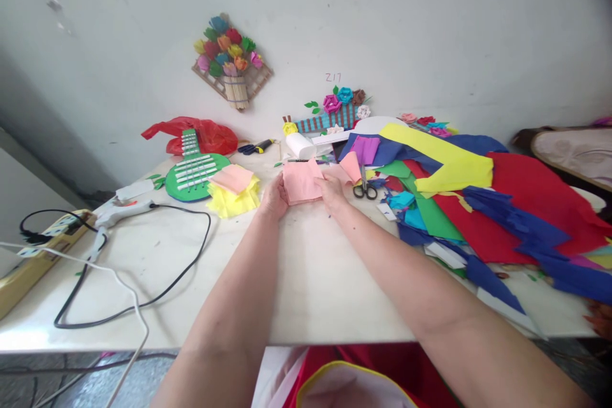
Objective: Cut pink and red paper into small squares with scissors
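Apparently part-finished, the cutting shows pink squares [232,178] stacked on yellow sheets [239,201] on the bench [329,280], pink paper [300,182] grasped between the left hand [275,196] and right hand [332,191], and a curled pink strip [352,167] near the scissors [364,190], seemingly untrimmed.

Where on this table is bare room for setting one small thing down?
The widest bare patch lies between the left forearm and right forearm, nearer than the pink paper. Another lies between the black cable and left forearm. Coloured sheets crowd the right side; a white roll and paper flowers crowd the back.
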A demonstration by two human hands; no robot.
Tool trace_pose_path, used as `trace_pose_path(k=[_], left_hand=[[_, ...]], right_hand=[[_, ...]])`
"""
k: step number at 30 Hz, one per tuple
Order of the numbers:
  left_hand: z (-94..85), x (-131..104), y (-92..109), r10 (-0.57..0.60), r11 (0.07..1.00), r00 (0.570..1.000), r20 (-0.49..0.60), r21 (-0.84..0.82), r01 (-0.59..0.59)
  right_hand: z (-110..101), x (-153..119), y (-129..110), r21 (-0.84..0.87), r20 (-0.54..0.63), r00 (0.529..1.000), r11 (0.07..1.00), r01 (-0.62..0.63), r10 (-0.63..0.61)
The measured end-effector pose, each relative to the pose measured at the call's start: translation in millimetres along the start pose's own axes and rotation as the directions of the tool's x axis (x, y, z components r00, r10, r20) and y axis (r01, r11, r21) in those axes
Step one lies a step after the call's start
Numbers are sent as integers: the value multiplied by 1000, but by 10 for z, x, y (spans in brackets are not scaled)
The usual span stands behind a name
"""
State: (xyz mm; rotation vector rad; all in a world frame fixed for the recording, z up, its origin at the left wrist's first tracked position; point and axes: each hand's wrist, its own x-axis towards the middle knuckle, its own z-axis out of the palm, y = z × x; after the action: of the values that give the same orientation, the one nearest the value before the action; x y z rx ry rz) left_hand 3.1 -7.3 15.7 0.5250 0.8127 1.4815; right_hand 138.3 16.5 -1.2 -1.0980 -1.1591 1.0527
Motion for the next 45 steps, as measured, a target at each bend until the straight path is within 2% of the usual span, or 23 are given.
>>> trace_pose_path(k=[3, 11, 17, 22, 27, 34, 42, 45], left_hand=[[-2, 6, -7, 14, 1000, 1000, 7, 12, -14], [17, -2, 6, 12, 1000, 1000, -17, 9, -12], [-1, -6, -12, 25, 999, 999, -43, 36, -23], [-55, 14, -47, 63, 993, 997, 36, 100, -66], [-79, 36, -63, 53, 991, 997, 63, 118, -60], [-98, 61, -79, 52, 989, 995, 81, 136, -63], [-59, 6, -61, 54, 986, 995, 80, 155, -66], [-73, 26, -74, 57, 985, 996, 75, 158, -68]], right_hand=[[0, -3, -3, 69, 10, 999, 997, -32, 32], [0, 22, 31, 19, 12, 1000, 1000, -6, 6], [0, 20, 40, 47, 19, 1000, 999, -10, 9], [-2, 13, 44, 58, 31, 1000, 998, -7, 6], [-5, 10, 48, 22, 22, 1000, 1000, 7, -8], [-3, 24, 42, -45, 11, 1000, 999, -11, 12], [5, 35, 89, -2, 4, 1000, 1000, -2, 2], [-5, 54, 108, -55, -17, 1000, 998, 3, -4]])
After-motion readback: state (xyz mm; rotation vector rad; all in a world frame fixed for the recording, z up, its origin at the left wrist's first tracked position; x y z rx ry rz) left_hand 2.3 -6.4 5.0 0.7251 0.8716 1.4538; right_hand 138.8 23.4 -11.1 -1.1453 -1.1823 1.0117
